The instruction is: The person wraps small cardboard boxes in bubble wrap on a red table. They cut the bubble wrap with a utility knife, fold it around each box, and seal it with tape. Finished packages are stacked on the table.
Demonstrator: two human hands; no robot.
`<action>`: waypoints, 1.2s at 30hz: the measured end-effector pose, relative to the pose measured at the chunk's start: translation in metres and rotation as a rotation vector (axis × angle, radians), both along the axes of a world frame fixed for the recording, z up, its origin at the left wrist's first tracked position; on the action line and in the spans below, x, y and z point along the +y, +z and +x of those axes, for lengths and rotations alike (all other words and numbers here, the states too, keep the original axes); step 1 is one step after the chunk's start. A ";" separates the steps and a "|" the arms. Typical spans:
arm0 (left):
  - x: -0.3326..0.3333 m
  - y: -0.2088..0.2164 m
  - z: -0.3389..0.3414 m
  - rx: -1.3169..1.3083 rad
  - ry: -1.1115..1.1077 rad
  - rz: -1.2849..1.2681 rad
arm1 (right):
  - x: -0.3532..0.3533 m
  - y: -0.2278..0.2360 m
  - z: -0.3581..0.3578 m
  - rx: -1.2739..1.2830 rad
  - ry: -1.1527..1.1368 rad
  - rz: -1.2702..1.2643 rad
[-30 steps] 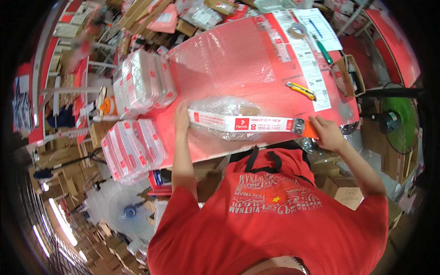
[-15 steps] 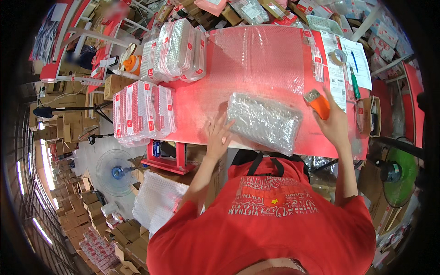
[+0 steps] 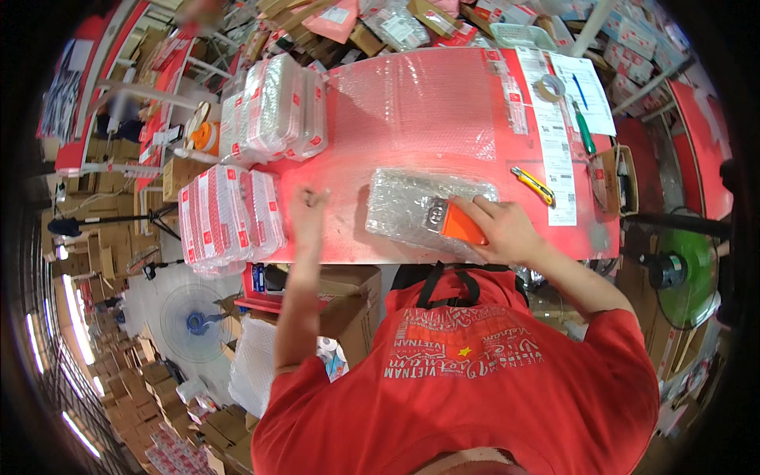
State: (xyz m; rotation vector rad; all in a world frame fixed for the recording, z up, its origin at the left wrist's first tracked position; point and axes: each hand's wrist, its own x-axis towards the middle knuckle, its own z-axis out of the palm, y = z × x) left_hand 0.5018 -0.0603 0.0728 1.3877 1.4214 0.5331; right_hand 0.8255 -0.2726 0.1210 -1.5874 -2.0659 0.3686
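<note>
A flat bubble-wrapped parcel [image 3: 396, 210], grey and shiny, lies on the red table [image 3: 348, 190] in front of me. My right hand [image 3: 503, 229] is closed around a flat orange block with a grey-and-black end [image 3: 463, 226], over the parcel's right half. Whether that block touches the wrap I cannot tell. My left hand [image 3: 309, 210] is off to the left of the parcel, apart from it, its fingers smeared by motion. Right of the parcel lies a yellow utility knife [image 3: 534, 187].
Bubble-wrapped packs stand in two groups, a far stack [image 3: 273, 107] and a nearer one [image 3: 229, 214], at the table's left. Bubble wrap [image 3: 427, 95] covers the far middle. To the right are printed sheets [image 3: 558, 182], a tape roll [image 3: 549, 88], a green-handled tool [image 3: 584, 131] and a small carton [image 3: 613, 178].
My right hand has brought the orange block leftward over the parcel, uncovering the yellow knife. My left hand has moved left, away from the parcel. The whole view has shifted slightly.
</note>
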 end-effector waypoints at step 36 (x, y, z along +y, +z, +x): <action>0.046 -0.144 0.027 0.253 -0.275 0.122 | -0.116 0.049 0.098 -0.118 -0.113 -0.097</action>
